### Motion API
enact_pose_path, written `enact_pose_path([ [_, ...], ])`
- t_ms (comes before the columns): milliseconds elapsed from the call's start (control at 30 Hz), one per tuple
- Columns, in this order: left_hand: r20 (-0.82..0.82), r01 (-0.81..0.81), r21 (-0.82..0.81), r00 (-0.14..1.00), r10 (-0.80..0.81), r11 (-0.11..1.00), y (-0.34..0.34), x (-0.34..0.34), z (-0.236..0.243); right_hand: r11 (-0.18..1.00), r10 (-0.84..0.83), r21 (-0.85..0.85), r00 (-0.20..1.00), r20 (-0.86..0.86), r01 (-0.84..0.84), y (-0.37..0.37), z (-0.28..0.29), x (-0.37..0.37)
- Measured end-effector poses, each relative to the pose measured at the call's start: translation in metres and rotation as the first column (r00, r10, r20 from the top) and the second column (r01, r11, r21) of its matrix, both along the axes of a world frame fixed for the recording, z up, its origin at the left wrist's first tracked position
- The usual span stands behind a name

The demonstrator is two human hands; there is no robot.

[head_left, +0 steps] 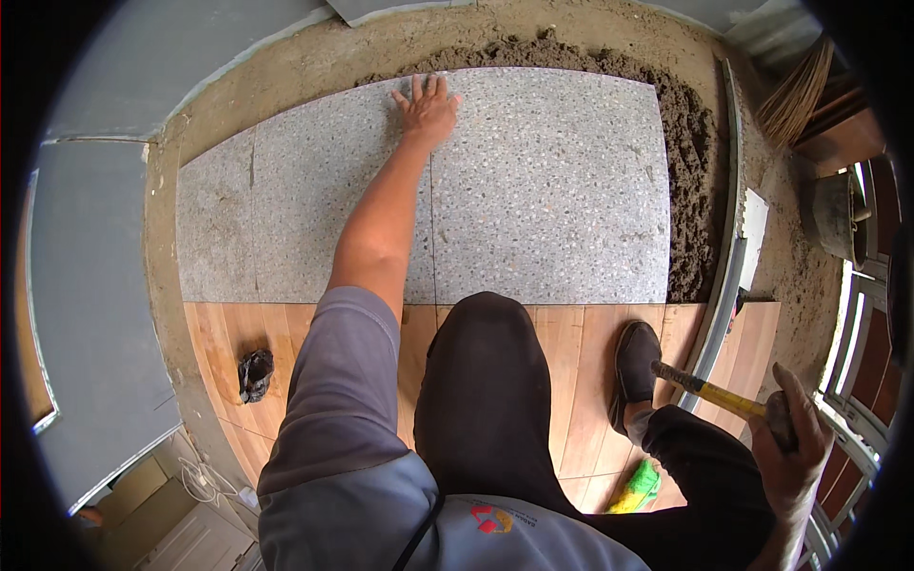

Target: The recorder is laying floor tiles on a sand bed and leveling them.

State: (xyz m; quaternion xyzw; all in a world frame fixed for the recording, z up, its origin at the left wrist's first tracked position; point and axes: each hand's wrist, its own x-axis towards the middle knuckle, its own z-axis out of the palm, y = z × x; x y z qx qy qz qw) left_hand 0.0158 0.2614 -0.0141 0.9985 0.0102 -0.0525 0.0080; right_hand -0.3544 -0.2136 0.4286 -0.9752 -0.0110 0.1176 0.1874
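My left hand [428, 112] lies flat with fingers spread near the far edge of a grey speckled floor tile [547, 181], by its seam with the tile to the left [328, 205]. At the lower right my right hand [795, 443] is closed around the dark head of a mallet. The mallet's yellow handle [719, 395] points left, its tip above my shoe [636, 366]. Dark wet mortar [692, 190] borders the tile's far and right edges. My bent knee [484, 381] is at the tiles' near edge.
Wood-look planks [562, 419] cover the near floor. A long metal straightedge [733, 228] lies along the right side. Beyond it are a black bucket [830, 214] and a stick broom [798, 95]. A crumpled black bag [255, 374] sits left, a green-yellow packet [635, 488] near my leg.
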Motion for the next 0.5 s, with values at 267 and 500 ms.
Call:
enact_pose_path([
  [267, -0.066, 0.020, 0.073, 0.998, -0.015, 0.997, -0.001, 0.024, 0.004, 1.000, -0.007, 0.017, 1.000, -0.010, 0.007, -0.003, -0.006, 0.002],
  [500, -0.032, 0.156, -0.066, 0.987, -0.158, 0.986, -0.105, 0.028, -0.017, 0.996, -0.041, 0.084, 0.999, -0.011, 0.042, -0.003, -0.008, 0.001],
])
